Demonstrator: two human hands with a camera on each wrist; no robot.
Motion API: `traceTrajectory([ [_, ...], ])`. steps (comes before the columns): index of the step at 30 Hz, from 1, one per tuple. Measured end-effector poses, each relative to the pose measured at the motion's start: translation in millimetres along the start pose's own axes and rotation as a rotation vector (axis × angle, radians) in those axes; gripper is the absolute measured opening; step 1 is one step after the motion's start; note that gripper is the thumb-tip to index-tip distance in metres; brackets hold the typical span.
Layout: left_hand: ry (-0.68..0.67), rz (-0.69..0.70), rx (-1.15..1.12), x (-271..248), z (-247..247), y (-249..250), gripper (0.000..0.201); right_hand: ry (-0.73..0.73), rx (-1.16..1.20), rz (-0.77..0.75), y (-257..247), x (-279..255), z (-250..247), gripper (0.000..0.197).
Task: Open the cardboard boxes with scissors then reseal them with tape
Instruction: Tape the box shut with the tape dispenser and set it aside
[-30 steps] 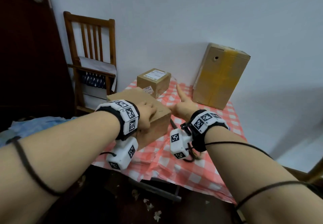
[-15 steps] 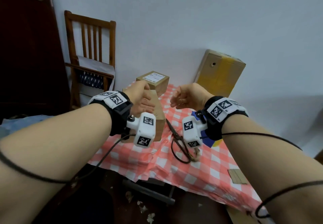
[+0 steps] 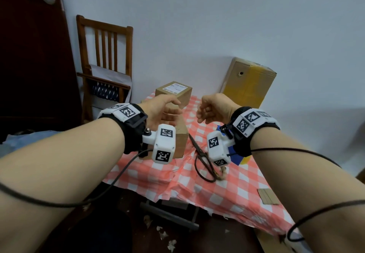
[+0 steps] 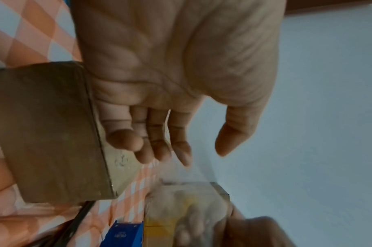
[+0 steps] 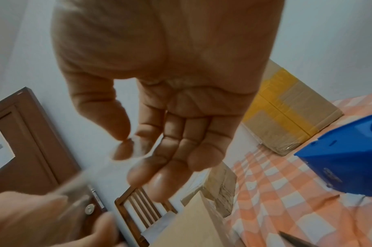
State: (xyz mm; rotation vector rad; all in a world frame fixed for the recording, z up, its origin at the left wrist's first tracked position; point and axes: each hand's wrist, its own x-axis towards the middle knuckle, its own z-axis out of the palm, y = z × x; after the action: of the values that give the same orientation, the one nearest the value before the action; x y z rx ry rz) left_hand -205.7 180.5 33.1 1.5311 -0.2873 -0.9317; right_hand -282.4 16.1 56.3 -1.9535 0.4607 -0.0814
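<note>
The near plain cardboard box point(image 3: 180, 138) point(image 4: 49, 130) stands on the checked tablecloth point(image 3: 227, 189). My left hand point(image 3: 167, 110) point(image 4: 204, 155) hovers just above it, fingers loose and thumb apart. My right hand point(image 3: 205, 112) point(image 5: 126, 142) hovers to its right and pinches a clear tape strip point(image 5: 117, 160) between thumb and forefinger. The blurred strip runs toward the left hand's fingertips point(image 4: 187, 162). Black scissors point(image 3: 199, 154) lie beside the box. The blue tape dispenser point(image 3: 237, 157) point(image 5: 346, 158) sits under my right wrist.
A small labelled box point(image 3: 173, 92) stands behind the near one. A tall box with yellow tape point(image 3: 246, 83) leans on the wall. A wooden chair point(image 3: 104, 55) and dark door point(image 3: 29, 55) are left. A cardboard scrap point(image 3: 267, 195) lies front right.
Both hands rose from the near box and the table to hover above it. In the last half second they barely moved.
</note>
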Motion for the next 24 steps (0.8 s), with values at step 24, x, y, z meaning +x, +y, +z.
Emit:
traceTrajectory([
  [24, -0.239, 0.055, -0.17, 0, 9, -3, 0.043, -0.196, 0.359, -0.102, -10, -6, 1, 0.043],
])
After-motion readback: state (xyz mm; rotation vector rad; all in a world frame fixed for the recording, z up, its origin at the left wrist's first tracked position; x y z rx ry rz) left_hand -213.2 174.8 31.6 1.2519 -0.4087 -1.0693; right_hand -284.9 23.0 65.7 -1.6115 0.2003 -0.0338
